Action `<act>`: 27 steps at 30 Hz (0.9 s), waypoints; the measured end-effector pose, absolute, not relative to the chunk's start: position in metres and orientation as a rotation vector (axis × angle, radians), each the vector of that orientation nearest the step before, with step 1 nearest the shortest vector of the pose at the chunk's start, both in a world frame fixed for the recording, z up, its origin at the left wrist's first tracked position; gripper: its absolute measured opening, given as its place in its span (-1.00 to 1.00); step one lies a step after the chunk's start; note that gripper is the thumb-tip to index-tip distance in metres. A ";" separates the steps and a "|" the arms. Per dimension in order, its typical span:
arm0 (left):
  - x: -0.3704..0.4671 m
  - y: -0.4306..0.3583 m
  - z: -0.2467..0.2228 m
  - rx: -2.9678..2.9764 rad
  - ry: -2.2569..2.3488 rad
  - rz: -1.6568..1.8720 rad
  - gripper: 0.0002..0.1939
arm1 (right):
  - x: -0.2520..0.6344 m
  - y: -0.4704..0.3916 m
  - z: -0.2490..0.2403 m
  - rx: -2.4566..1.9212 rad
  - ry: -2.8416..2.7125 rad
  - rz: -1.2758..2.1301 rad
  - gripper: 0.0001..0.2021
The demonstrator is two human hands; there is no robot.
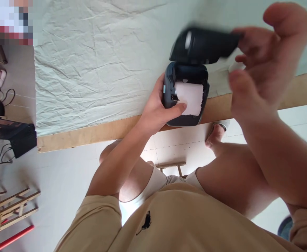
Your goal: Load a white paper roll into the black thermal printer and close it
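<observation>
a small dark label printer (186,94) sits at the near edge of the table, partly over the edge; its lid (203,45) is swung open and stands up behind the body, blurred; inside the open bay lies a white paper roll (189,98), its loose end ragged at the right side. the body is rounded, dark blue-black, with a pale teal mark on its left side.

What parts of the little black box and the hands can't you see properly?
- Head view: the lid is blurred, so no detail.
- The right hand is blurred too; its grip is unclear.
- The left hand covers the printer side.
- The paper roll shows no readable print.
</observation>
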State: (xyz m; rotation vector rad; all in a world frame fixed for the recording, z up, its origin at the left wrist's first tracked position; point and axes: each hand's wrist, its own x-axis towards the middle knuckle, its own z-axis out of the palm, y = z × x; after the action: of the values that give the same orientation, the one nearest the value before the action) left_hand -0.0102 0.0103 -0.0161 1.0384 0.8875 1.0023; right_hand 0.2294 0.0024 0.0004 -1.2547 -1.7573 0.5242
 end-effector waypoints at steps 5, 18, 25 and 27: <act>-0.012 0.008 -0.019 1.044 0.843 1.032 -0.20 | 0.226 -0.006 -0.016 -1.170 -1.733 0.545 -0.52; -0.008 0.006 -0.013 0.956 0.880 0.996 -0.49 | 0.222 0.012 -0.031 -1.116 -1.634 1.147 -0.32; -0.005 0.005 -0.009 0.893 0.864 1.027 -0.58 | 0.222 0.020 -0.060 -1.038 -1.715 0.886 -0.24; -0.003 0.006 -0.009 0.861 0.786 1.038 -0.62 | 0.222 0.020 -0.063 -1.052 -1.724 0.854 -0.26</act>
State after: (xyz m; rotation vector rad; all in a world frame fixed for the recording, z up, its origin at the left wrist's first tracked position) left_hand -0.0029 0.0058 -0.0092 0.8607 0.7858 1.0385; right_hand 0.2218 0.0204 -0.0628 -1.0516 -1.7238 0.8536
